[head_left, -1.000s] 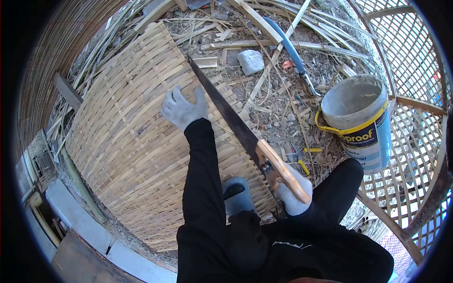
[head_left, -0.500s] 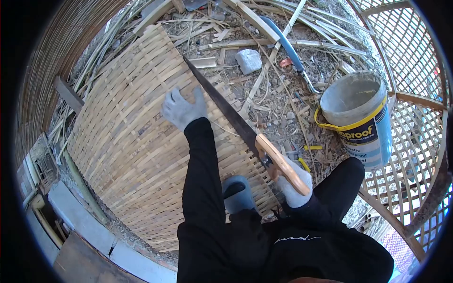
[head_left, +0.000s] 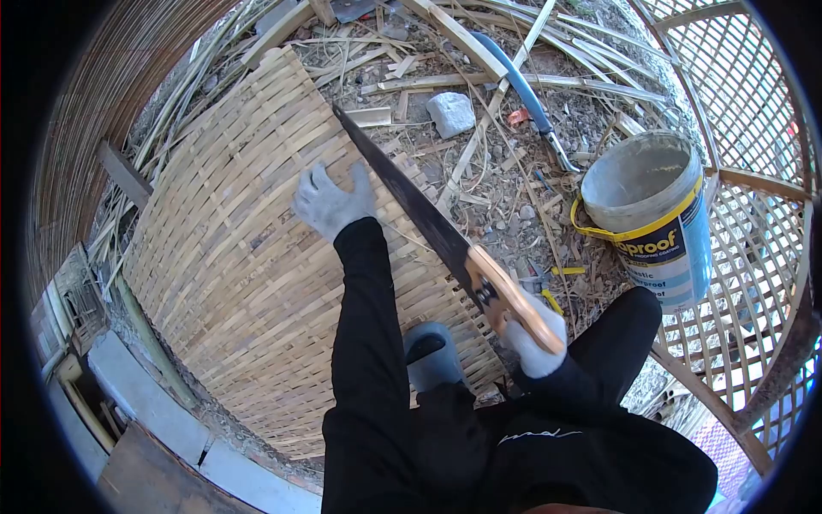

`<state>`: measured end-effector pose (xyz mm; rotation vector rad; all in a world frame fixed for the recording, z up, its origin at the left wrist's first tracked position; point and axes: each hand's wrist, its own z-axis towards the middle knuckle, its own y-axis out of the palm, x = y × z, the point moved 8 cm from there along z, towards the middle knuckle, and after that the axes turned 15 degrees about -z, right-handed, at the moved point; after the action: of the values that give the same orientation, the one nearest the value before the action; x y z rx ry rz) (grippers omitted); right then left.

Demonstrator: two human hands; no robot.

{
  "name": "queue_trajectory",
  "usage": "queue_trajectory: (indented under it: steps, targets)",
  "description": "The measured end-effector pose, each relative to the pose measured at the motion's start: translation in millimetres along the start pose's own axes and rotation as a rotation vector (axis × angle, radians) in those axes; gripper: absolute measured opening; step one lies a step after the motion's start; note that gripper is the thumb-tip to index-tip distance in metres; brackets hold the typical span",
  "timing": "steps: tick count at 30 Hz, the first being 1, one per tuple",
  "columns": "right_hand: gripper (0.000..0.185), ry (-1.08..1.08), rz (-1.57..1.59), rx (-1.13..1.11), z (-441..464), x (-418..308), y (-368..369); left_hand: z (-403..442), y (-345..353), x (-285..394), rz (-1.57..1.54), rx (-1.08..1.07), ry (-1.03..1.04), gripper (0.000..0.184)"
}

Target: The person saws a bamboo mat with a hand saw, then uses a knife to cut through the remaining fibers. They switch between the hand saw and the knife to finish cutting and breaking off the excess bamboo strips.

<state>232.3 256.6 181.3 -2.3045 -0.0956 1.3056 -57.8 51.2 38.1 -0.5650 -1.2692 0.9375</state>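
A woven bamboo mat [head_left: 248, 231] lies across the ground in front of me. My left hand [head_left: 332, 202], in a pale grey glove, rests on it with thumb and fingers spread. In my right hand [head_left: 536, 341], also gloved, is the wooden handle of a handsaw [head_left: 428, 218]. Its dark blade runs up and left along the mat's right edge, the tip just right of my left hand and farther away. Whether the teeth touch the mat, I cannot tell. One grey-blue sandal [head_left: 432, 364] presses on the mat between my arms.
A waterproofing-coating bucket [head_left: 646, 210] with a yellow rim stands at the right, near a lattice panel [head_left: 736, 77]. A stone [head_left: 451, 113], a blue curved sheath-like tool [head_left: 522, 90] and bamboo strips [head_left: 591, 83] litter the ground. Pale blocks [head_left: 145, 390] line the lower left.
The saw has turned slightly, showing more of its blade's side, and the handle has shifted a little to the right. My left hand stays in place on the mat.
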Motion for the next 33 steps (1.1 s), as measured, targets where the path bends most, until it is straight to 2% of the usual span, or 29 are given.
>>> queue_trajectory:
  steps: [2,5,7,9,10,14,15,17,19,22,24,27,31,33]
  targets:
    - [0.043,-0.078,-0.114,0.015,-8,-3,-10,0,-1,-2,0.027,0.0,-0.002,0.067]
    - [0.044,-0.049,0.078,0.034,23,10,14,1,-5,8,0.03,0.019,0.04,0.062]
    - [0.045,-0.099,0.046,0.014,66,-9,33,-1,-8,13,0.031,0.025,0.059,0.06]
    - [0.045,0.008,0.02,-0.033,99,-19,46,0,-8,12,0.04,0.023,0.053,0.06]
    - [0.044,-0.122,0.02,0.038,105,-16,49,-1,-6,8,0.042,0.023,0.048,0.061]
    - [0.044,-0.068,0.087,0.066,55,-2,31,1,-3,5,0.028,0.006,0.022,0.065]
    - [0.044,-0.005,0.172,0.005,37,3,24,0,-4,5,0.023,-0.006,0.008,0.065]
    - [0.043,-0.021,-0.012,-0.054,4,-10,-3,0,-4,5,0.012,0.002,0.022,0.066]
    - [0.043,-0.029,-0.083,0.042,-13,-7,-13,1,-4,3,0.007,0.01,0.027,0.065]
    - [0.044,-0.08,0.05,0.041,15,-13,2,0,-2,5,0.003,-0.009,0.024,0.065]
    - [0.044,-0.105,0.039,0.04,58,-14,29,1,-3,6,0.013,-0.045,0.017,0.064]
    - [0.043,-0.131,-0.013,0.041,106,-22,47,0,-7,11,0.047,0.031,0.058,0.062]
    - [0.045,-0.104,0.0,0.046,88,-22,41,6,-5,11,0.004,0.009,0.043,0.063]
    - [0.047,-0.03,0.04,0.021,47,-6,26,1,-6,8,0.002,0.002,0.033,0.064]
